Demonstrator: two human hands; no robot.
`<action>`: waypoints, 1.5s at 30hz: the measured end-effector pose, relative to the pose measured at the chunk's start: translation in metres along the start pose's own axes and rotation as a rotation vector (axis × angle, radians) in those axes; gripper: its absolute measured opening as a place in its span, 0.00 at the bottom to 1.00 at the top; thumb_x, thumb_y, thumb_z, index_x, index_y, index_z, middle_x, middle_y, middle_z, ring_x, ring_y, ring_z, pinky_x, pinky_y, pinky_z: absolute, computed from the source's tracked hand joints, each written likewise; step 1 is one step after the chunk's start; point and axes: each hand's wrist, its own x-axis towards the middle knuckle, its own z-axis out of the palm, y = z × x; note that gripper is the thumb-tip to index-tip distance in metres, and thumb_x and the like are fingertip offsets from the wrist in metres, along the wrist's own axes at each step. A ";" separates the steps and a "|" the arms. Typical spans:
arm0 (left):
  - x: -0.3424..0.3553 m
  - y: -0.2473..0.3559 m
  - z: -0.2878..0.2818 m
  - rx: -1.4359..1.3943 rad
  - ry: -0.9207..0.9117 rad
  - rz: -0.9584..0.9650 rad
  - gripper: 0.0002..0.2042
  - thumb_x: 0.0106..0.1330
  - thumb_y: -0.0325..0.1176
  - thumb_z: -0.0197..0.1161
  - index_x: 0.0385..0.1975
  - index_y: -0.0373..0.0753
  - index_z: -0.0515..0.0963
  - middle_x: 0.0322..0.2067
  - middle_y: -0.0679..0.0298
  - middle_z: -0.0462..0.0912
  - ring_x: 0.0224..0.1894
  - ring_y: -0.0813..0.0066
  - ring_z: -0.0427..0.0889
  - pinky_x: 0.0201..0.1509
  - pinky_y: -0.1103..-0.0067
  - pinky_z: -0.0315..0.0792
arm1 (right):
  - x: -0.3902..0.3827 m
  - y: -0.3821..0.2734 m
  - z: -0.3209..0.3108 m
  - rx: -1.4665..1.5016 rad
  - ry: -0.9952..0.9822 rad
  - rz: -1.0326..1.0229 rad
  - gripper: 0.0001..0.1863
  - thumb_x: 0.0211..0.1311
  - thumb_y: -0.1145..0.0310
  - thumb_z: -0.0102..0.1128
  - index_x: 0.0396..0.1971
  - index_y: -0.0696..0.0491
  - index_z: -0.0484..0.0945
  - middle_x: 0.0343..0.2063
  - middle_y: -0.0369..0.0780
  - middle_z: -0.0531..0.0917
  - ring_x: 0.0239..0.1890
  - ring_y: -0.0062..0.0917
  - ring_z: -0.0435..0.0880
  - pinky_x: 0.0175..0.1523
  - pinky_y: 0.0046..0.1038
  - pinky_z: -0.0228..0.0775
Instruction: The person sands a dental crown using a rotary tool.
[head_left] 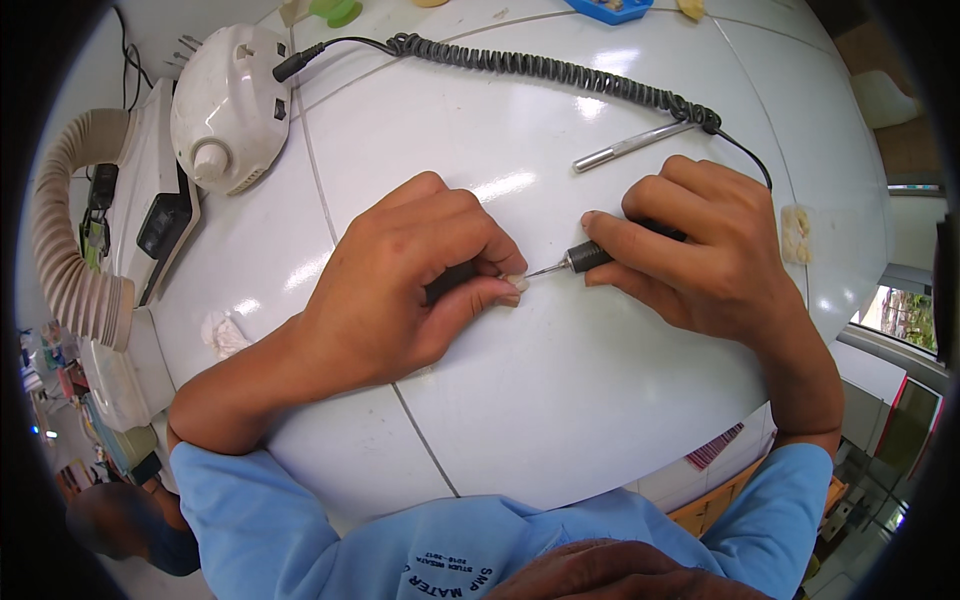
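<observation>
My left hand point(410, 270) is closed, pinching a small whitish, tooth-like piece point(517, 284) between thumb and fingertips. Its exact kind is partly hidden by the fingers. In my right hand point(700, 250) is a black rotary handpiece point(587, 257), gripped like a pen and pointing left. From its metal nose a thin bur point(545, 270) reaches to the small piece, its tip at or very near the surface; whether it touches I cannot tell. A dark patch shows inside the curl of my left fingers, too shaded to make out.
A white control unit point(230, 110) with a knob stands at the far left, feeding a coiled black cord point(540, 65). Beside the cord lies a metal rod-like tool point(630, 148). A beige ribbed hose point(75, 220), crumpled tissue point(224, 334), clear box point(796, 235) and blue tray point(612, 10) surround the tiled worktop.
</observation>
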 end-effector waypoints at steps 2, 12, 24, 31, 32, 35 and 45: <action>0.000 0.001 0.000 -0.010 -0.005 -0.010 0.08 0.63 0.27 0.84 0.39 0.39 0.91 0.35 0.65 0.90 0.39 0.63 0.81 0.44 0.70 0.76 | 0.000 0.000 0.000 0.000 -0.002 0.002 0.18 0.53 0.51 0.84 0.38 0.44 0.88 0.29 0.29 0.78 0.28 0.25 0.77 0.31 0.32 0.69; -0.001 0.002 0.001 -0.018 0.002 -0.014 0.08 0.62 0.27 0.84 0.38 0.39 0.91 0.35 0.65 0.91 0.40 0.64 0.81 0.44 0.70 0.76 | 0.000 -0.002 0.002 0.006 0.006 0.001 0.19 0.53 0.52 0.84 0.40 0.44 0.89 0.30 0.29 0.79 0.29 0.25 0.78 0.31 0.31 0.69; -0.001 0.004 0.002 0.001 0.011 -0.022 0.09 0.63 0.26 0.84 0.39 0.39 0.91 0.36 0.64 0.91 0.40 0.64 0.82 0.44 0.70 0.76 | 0.001 -0.006 0.003 -0.003 0.014 -0.001 0.19 0.52 0.52 0.84 0.39 0.44 0.88 0.32 0.29 0.80 0.30 0.25 0.79 0.33 0.32 0.71; -0.001 0.002 0.002 0.007 0.012 -0.002 0.08 0.63 0.26 0.84 0.39 0.38 0.91 0.36 0.65 0.90 0.39 0.64 0.81 0.44 0.70 0.76 | -0.001 -0.004 0.001 -0.014 -0.005 0.002 0.19 0.52 0.52 0.84 0.39 0.44 0.87 0.32 0.29 0.80 0.31 0.25 0.79 0.33 0.32 0.72; -0.001 0.002 0.002 0.009 0.014 -0.004 0.08 0.63 0.26 0.84 0.39 0.38 0.91 0.36 0.65 0.90 0.39 0.64 0.81 0.44 0.70 0.76 | 0.000 -0.005 0.002 -0.006 -0.001 0.001 0.19 0.52 0.52 0.84 0.39 0.44 0.87 0.31 0.29 0.80 0.31 0.25 0.79 0.33 0.32 0.72; -0.001 0.002 0.002 0.011 0.014 -0.002 0.08 0.63 0.26 0.83 0.39 0.38 0.91 0.36 0.65 0.90 0.39 0.64 0.81 0.43 0.70 0.76 | 0.001 -0.005 0.002 0.001 -0.005 0.004 0.19 0.52 0.52 0.84 0.40 0.44 0.87 0.31 0.29 0.80 0.31 0.26 0.79 0.33 0.33 0.72; -0.002 0.002 0.002 0.011 0.020 -0.004 0.08 0.64 0.26 0.83 0.39 0.38 0.91 0.35 0.65 0.90 0.39 0.64 0.81 0.43 0.71 0.76 | 0.001 -0.005 0.002 0.000 0.001 0.000 0.19 0.52 0.52 0.84 0.39 0.45 0.87 0.32 0.29 0.81 0.31 0.26 0.79 0.33 0.33 0.72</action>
